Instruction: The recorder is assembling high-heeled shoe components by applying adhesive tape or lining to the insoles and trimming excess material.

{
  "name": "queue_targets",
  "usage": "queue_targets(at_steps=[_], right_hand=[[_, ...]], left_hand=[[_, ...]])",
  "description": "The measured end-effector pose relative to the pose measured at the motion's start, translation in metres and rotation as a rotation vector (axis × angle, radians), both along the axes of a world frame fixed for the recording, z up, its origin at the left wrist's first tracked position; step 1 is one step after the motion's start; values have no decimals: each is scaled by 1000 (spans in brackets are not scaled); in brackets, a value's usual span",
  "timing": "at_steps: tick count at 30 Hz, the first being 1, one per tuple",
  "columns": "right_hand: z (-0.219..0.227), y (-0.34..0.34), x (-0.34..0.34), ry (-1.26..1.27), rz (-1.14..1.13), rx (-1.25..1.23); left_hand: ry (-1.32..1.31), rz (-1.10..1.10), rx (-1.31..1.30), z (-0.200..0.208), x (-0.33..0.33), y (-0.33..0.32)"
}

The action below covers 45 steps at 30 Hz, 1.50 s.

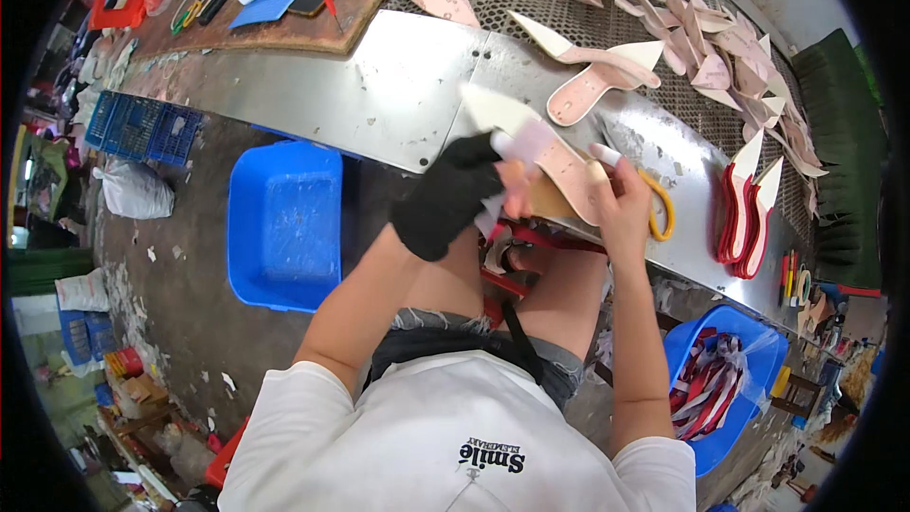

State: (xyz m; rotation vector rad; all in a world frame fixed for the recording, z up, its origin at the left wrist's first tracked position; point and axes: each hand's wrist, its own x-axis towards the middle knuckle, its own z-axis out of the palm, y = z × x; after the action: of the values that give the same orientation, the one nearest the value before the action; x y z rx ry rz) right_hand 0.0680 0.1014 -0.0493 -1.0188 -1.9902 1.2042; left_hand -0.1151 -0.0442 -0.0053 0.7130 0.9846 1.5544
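Observation:
A pale pink insole [566,171] with a white pointed toe lies tilted in front of me, over the metal table's near edge. My right hand [624,194], with pale covers on some fingertips, is closed on its heel end. My left hand [455,192] wears a black glove with bare fingers and a white fingertip cover. Its fingers are curled beside the insole and blurred by motion; what they grip is unclear. A pale, see-through lilac piece [532,139] shows by those fingertips. Scissors with yellow handles [667,207] lie just right of my right hand.
Two loose insoles [592,85] lie beyond, before a heap of insoles [720,47] on mesh. Red-edged insoles [735,213] are stacked at right. A blue tub [284,228] stands at left; another blue tub [706,450] holds red and white strips. A brown board [284,28] carries tools.

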Motion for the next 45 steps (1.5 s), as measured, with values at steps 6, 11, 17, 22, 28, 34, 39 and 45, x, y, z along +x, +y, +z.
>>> queue_targets(at_steps=[6, 11, 17, 22, 28, 34, 39, 45], right_hand=[[-8, 27, 29, 24, -109, 383], [30, -20, 24, 187, 211, -276], [11, -45, 23, 563, 602, -794], [38, -43, 38, 879, 460, -688], [43, -12, 51, 305, 240, -619], [40, -2, 30, 166, 104, -420], [46, -10, 33, 110, 61, -301], [38, -27, 16, -145, 254, 383]], left_hand=[[-706, -368, 160, -49, 40, -3], [-986, -534, 132, -61, 65, -12], [-758, -592, 104, -57, 79, -8], [323, -269, -142, -53, 56, -11], [507, 613, -252, -39, -30, 17], [425, 526, 3, -52, -38, 37], [496, 555, -3, -41, -22, 9], [490, 539, 28, -38, -21, -2]])
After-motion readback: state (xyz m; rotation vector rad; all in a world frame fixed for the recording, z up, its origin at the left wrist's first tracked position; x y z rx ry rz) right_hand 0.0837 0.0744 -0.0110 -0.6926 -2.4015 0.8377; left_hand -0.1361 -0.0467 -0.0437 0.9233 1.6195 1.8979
